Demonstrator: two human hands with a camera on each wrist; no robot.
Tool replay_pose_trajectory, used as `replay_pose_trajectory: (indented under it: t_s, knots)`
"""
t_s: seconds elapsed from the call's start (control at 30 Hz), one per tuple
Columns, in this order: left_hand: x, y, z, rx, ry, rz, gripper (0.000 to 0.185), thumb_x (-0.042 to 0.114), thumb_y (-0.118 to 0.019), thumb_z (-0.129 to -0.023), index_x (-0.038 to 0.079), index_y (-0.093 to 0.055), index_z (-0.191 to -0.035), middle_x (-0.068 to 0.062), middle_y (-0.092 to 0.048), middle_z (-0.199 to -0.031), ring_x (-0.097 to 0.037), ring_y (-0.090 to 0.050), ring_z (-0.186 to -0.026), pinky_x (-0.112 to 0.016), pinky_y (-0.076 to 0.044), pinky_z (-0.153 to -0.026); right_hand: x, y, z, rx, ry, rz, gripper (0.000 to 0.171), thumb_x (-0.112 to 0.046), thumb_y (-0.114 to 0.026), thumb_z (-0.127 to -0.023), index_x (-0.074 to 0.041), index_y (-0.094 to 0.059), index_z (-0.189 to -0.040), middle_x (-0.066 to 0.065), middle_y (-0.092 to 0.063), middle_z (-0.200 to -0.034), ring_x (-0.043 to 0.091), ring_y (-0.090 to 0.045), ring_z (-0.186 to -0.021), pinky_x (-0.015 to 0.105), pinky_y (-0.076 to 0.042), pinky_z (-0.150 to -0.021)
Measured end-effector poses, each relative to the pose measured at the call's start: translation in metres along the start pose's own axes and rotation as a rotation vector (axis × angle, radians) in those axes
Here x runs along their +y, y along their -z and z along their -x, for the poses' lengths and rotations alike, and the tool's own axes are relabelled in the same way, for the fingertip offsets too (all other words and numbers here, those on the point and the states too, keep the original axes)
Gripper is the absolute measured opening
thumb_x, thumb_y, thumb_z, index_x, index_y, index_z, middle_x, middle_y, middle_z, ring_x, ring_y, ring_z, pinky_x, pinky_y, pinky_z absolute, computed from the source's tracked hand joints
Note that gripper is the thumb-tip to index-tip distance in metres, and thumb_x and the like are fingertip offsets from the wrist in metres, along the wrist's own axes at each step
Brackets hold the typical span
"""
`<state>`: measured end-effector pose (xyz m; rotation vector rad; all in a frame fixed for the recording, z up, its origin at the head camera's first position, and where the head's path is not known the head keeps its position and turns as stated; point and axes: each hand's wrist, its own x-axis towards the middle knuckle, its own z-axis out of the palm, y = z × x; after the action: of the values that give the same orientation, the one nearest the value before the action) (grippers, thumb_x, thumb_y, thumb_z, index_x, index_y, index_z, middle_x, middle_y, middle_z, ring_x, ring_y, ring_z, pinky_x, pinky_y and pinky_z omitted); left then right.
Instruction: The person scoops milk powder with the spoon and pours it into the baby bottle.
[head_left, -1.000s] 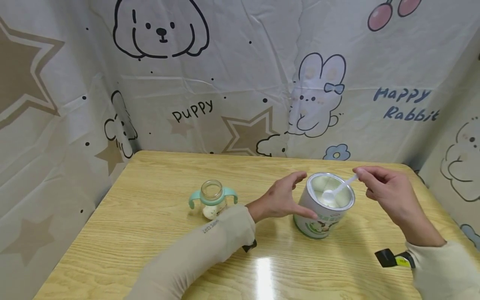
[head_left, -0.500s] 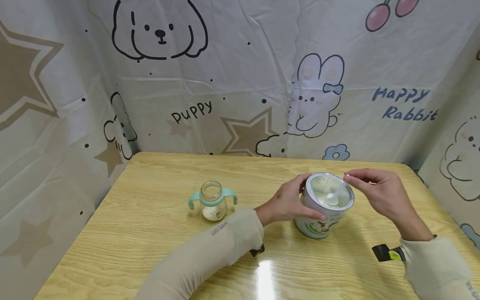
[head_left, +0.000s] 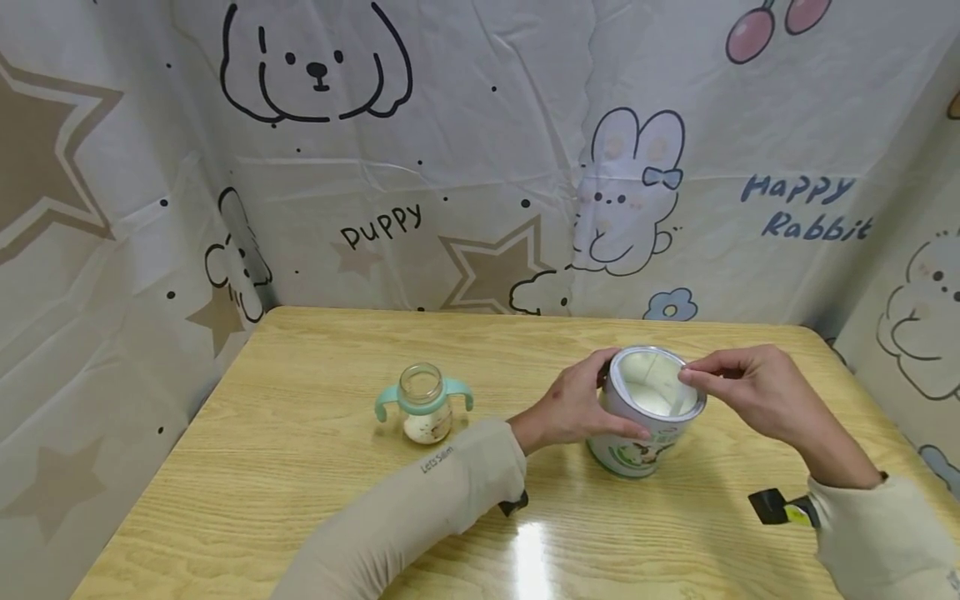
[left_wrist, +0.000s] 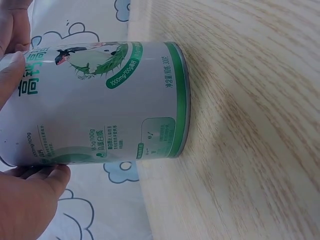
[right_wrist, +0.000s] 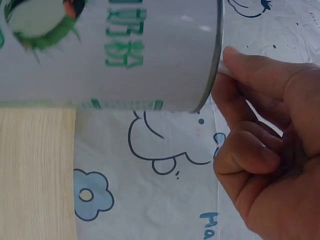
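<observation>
A white and green milk powder can [head_left: 633, 450] stands lidless on the table, pale powder showing inside. My left hand [head_left: 570, 407] grips the can's left side, thumb in front and fingers behind; the left wrist view shows the same hand [left_wrist: 27, 207] around its upper part. At the right rim, my right hand [head_left: 757, 387] pinches the handle of a white scoop [right_wrist: 223, 69] between thumb and index finger. The scoop's bowl is down inside the can, mostly hidden by the wall. In the right wrist view, the other fingers of that hand [right_wrist: 270, 140] are curled in.
A clear baby bottle [head_left: 427, 425] with mint-green handles stands uncapped left of the can, pale powder in its bottom. The light wood table [head_left: 315, 400] reaches back to a printed cloth backdrop [head_left: 465, 167], which also hangs at both sides.
My left hand has closed in on the can and now holds it. My right hand has moved left to the rim, lowering the scoop from above the opening into the can.
</observation>
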<state>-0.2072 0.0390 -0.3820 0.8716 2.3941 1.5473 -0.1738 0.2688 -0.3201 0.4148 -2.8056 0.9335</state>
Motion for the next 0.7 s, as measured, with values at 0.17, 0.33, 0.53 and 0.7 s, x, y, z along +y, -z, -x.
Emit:
replay_pose_trajectory:
  t_s: [0.17, 0.33, 0.53, 0.7]
  knots:
    - [-0.0005, 0.0000, 0.0006, 0.000, -0.005, 0.008, 0.094, 0.022, -0.094, -0.070, 0.013, -0.042, -0.147, -0.001, -0.057, -0.136, -0.006, -0.054, -0.122, -0.020, -0.045, -0.102, -0.0044, -0.0003, -0.0002, -0.040, -0.076, -0.047, 0.025, -0.023, -0.072, -0.094, 0.000, -0.077, -0.102, 0.012, -0.074, -0.095, 0.010, -0.061, -0.076, 0.022, -0.051, -0.062]
    - [-0.0018, 0.0001, 0.0005, -0.008, -0.010, 0.022, 0.093, 0.021, -0.094, -0.070, 0.012, -0.042, -0.146, -0.001, -0.057, -0.136, -0.005, -0.054, -0.121, -0.020, -0.044, -0.102, -0.0049, -0.0045, -0.0008, -0.023, -0.156, -0.071, 0.035, -0.030, -0.069, -0.097, 0.002, -0.074, -0.109, 0.014, -0.072, -0.103, 0.013, -0.059, -0.081, 0.021, -0.051, -0.064]
    - [-0.0024, 0.0004, 0.0002, -0.009, -0.015, 0.015, 0.093, 0.021, -0.094, -0.070, 0.010, -0.042, -0.147, -0.003, -0.057, -0.137, -0.005, -0.053, -0.122, -0.019, -0.044, -0.102, -0.0023, -0.0023, -0.0011, 0.075, -0.293, -0.142, 0.047, -0.041, -0.064, -0.098, 0.002, -0.068, -0.116, -0.002, -0.070, -0.091, 0.014, -0.052, -0.073, 0.023, -0.048, -0.056]
    - [-0.0032, 0.0008, 0.0004, -0.015, -0.012, 0.020, 0.094, 0.021, -0.094, -0.070, 0.011, -0.042, -0.147, 0.000, -0.056, -0.138, -0.006, -0.053, -0.124, -0.020, -0.044, -0.103, 0.0039, 0.0031, -0.0023, 0.148, -0.375, -0.221, 0.050, -0.041, -0.062, -0.099, 0.003, -0.063, -0.121, -0.023, -0.066, -0.079, 0.011, -0.051, -0.071, 0.021, -0.049, -0.054]
